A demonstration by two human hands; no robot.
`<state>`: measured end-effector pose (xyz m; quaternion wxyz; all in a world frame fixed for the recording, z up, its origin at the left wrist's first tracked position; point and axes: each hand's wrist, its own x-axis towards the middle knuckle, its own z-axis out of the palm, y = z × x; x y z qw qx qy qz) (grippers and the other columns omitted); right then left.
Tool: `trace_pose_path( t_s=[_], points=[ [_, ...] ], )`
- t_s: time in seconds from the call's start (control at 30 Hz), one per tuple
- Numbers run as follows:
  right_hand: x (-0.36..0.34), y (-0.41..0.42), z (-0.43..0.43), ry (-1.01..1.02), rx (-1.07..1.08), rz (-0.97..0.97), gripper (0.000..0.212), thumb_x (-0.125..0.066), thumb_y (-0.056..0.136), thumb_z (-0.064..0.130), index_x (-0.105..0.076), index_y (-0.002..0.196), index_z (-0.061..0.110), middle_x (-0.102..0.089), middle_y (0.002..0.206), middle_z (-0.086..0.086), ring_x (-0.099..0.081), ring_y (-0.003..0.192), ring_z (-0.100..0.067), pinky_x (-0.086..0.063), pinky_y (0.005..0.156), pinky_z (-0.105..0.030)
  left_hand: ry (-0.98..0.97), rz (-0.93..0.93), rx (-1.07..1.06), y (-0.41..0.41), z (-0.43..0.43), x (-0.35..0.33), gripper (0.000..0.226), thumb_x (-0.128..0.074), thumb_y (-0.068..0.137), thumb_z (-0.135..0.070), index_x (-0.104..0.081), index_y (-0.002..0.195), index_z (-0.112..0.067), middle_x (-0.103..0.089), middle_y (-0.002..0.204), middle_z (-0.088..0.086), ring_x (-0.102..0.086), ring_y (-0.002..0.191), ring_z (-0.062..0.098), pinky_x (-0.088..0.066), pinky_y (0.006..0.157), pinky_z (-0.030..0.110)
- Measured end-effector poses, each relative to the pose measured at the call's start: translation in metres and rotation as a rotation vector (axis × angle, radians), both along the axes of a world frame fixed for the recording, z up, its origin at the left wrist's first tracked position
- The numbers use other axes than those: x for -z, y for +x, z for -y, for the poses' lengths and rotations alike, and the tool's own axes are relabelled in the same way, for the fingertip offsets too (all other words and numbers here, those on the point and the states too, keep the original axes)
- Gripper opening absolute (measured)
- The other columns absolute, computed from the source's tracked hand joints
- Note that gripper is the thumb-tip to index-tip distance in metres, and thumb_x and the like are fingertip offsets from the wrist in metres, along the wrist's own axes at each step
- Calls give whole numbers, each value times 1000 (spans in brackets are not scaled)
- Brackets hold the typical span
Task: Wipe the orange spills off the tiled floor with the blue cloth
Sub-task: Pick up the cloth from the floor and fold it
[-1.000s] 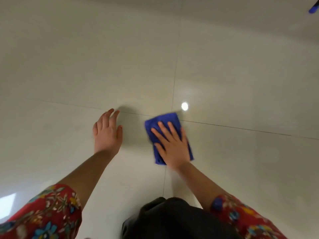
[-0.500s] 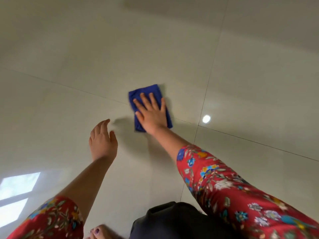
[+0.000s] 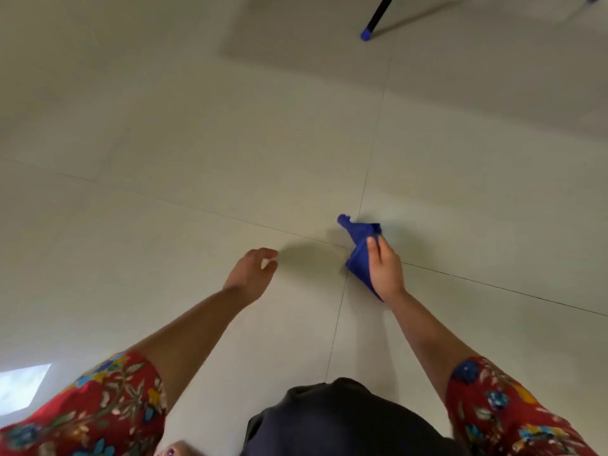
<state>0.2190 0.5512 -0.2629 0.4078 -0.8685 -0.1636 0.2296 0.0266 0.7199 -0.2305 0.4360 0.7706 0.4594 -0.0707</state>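
Underfoot, the pale tiled floor (image 3: 197,143) fills the view, its grout lines crossing just beside the right hand (image 3: 385,268). Red floral sleeves (image 3: 98,406) frame the near edge. That right hand's grip is closed on the bunched blue cloth (image 3: 358,248), lifted at the crossing. To its left, the left hand (image 3: 251,274) hovers loosely open, holding nothing. Far right stands a black leg (image 3: 378,13) with a blue tip. No writing shows.

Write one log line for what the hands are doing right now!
right hand: holds bunched blue cloth | left hand: empty, fingers curled | floor: no orange spill in view
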Motion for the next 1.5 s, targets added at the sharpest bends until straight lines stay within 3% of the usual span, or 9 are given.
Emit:
trace_pose_path(
  t_s=[0.17, 0.23, 0.33, 0.5, 0.73, 0.93, 1.1, 1.23, 1.5],
  points=[
    [-80, 1, -5, 722, 437, -1040, 43, -39, 99, 50, -63, 114, 18, -69, 109, -3, -67, 99, -22, -53, 87, -33, -232, 128, 148, 34, -3, -58, 18, -56, 93, -25, -65, 109, -26, -64, 116, -8, -59, 107, 11, -44, 88, 22],
    [-91, -7, -6, 803, 479, -1171, 53, -39, 93, 61, -63, 118, 21, -70, 107, -2, -69, 94, -22, -56, 78, -30, -161, 225, 63, 43, -3, -84, 16, -57, 92, -27, -66, 106, -26, -64, 110, -11, -60, 101, 9, -43, 80, 20],
    [-98, -25, -20, 899, 492, -1311, 66, -42, 89, 66, -54, 134, 20, -60, 131, -6, -57, 120, -25, -47, 96, -39, -88, 400, -26, 51, 2, -125, 14, -56, 93, -27, -65, 104, -22, -64, 101, -13, -59, 87, 2, -42, 73, 14],
    [-130, -50, -56, 995, 271, -1398, 59, -37, 93, 52, -52, 123, 3, -56, 114, -21, -60, 102, -35, -53, 90, -42, -197, 452, 35, 55, 13, -162, 21, -58, 92, -30, -63, 110, -21, -63, 90, -7, -62, 75, 9, -48, 66, 14],
    [-177, -60, -71, 891, 138, -1048, 37, -36, 93, 26, -63, 102, 2, -65, 96, -17, -66, 87, -25, -52, 80, -33, -208, 548, -75, 57, 19, -185, 20, -68, 84, -33, -65, 91, -15, -67, 85, 1, -65, 77, 12, -52, 73, 25],
    [-184, -42, -62, 993, 332, -1114, 30, -31, 91, 16, -60, 92, 7, -64, 86, -10, -64, 78, -24, -46, 79, -32, -401, 663, -163, 61, 1, -202, 12, -51, 94, -18, -56, 83, -17, -63, 77, 0, -58, 70, 14, -44, 56, 23],
    [-183, -15, -62, 855, 407, -1024, 30, -40, 96, 34, -61, 88, 13, -67, 84, -7, -65, 76, -25, -50, 73, -35, -548, 643, -383, 58, -42, -219, 27, -37, 91, -23, -61, 90, -9, -65, 85, 7, -63, 84, 22, -48, 74, 34],
    [-240, 0, -74, 614, 211, -836, 19, -51, 91, 17, -66, 102, 14, -69, 102, -8, -66, 93, -26, -49, 81, -35, -576, 644, -357, 49, -64, -241, 42, -54, 89, -46, -59, 120, -19, -69, 109, -2, -64, 104, 17, -51, 85, 36],
    [-426, -36, -82, 312, 96, -386, 11, -54, 88, 6, -61, 97, 3, -64, 87, -5, -62, 81, -21, -49, 75, -34, -314, 343, -489, 9, -57, -340, 33, -52, 89, -5, -53, 121, -11, -61, 108, 8, -58, 102, 30, -47, 71, 30]
  ],
)
